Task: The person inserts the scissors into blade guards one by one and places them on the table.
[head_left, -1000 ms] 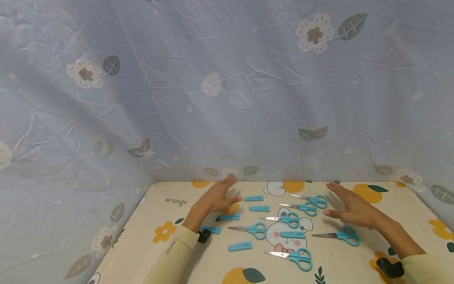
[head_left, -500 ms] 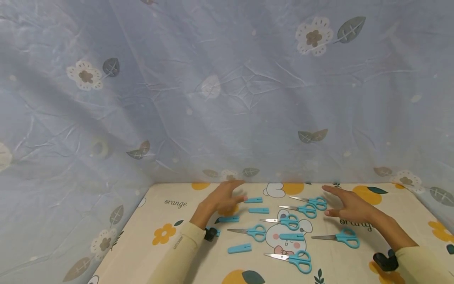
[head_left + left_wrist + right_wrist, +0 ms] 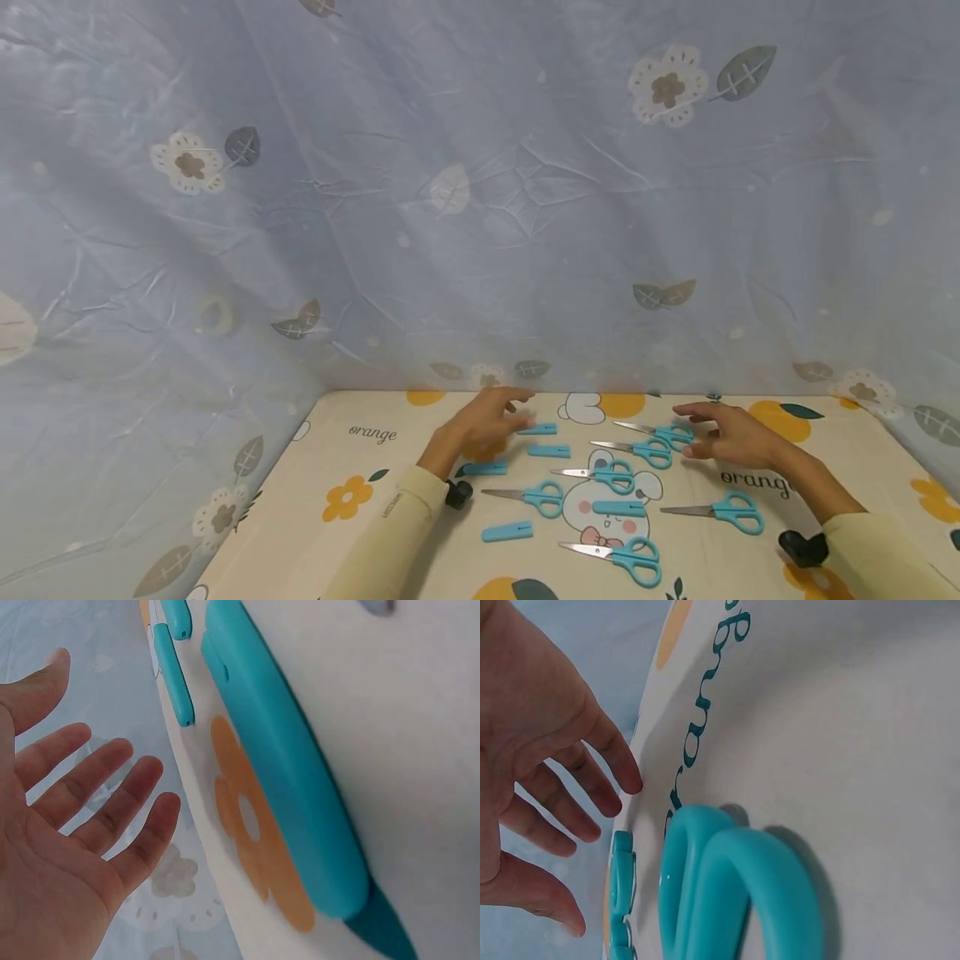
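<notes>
My left hand (image 3: 483, 423) hovers at the far left of the spread, fingers loosely bent, holding nothing. Its thumb overlaps the end of the farthest turquoise blade cover (image 3: 543, 429) in the head view. Another blade cover (image 3: 292, 772) looms large in the left wrist view, apart from the palm. My right hand (image 3: 738, 435) is raised, with relaxed fingers and nothing in them, beside the handles of the farthest turquoise scissors (image 3: 660, 432). A second pair of scissors (image 3: 643, 448) lies just in front of those. Handles of scissors (image 3: 780, 877) fill the lower right wrist view.
More scissors lie on the patterned cloth (image 3: 285, 517): one pair at the right (image 3: 722, 511), one in front (image 3: 621, 557), others mid-table. Loose covers lie among them, including a front cover (image 3: 507, 532) and a middle cover (image 3: 618, 508). A floral curtain (image 3: 480, 250) hangs behind.
My left hand has moved rightward toward the farthest blade cover. My right hand has shifted slightly left toward the far scissors, its fingers bending more. The scissors and covers have stayed in place.
</notes>
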### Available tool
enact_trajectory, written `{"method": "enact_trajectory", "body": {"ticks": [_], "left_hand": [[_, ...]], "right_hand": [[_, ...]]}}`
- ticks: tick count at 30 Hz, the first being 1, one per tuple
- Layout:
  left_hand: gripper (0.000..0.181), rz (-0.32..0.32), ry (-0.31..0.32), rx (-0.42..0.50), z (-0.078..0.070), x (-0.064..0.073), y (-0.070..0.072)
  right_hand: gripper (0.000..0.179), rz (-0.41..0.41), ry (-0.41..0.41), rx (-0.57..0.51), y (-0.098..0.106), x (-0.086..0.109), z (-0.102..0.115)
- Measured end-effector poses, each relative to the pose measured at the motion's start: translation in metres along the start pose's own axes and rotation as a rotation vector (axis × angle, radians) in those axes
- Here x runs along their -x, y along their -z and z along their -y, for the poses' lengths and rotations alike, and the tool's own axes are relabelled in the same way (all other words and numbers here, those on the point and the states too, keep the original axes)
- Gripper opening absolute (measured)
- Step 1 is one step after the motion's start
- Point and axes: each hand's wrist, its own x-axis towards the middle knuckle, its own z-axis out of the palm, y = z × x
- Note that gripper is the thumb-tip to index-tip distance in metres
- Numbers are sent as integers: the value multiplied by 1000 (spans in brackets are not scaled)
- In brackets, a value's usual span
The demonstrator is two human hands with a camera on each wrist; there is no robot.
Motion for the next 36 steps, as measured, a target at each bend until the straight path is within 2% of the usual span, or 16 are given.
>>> {"method": "enact_trajectory", "body": {"ticks": [5, 11, 22, 29, 36], "left_hand": [[55, 18, -3, 39, 0, -7, -4], [51, 25, -6, 34, -1, -14, -8], [42, 15, -9, -25, -2, -28, -17], [34, 15, -39, -93, -4, -30, -23], [30, 6, -38, -122, -7, -29, -26]], "right_hand": [[72, 20, 8, -7, 0, -3, -4], [67, 51, 23, -19, 0, -8, -7], [57, 31, 67, 7, -2, -15, -6], [51, 16, 54, 33, -6, -18, -4], [49, 7, 46, 64, -9, -22, -6]]}}
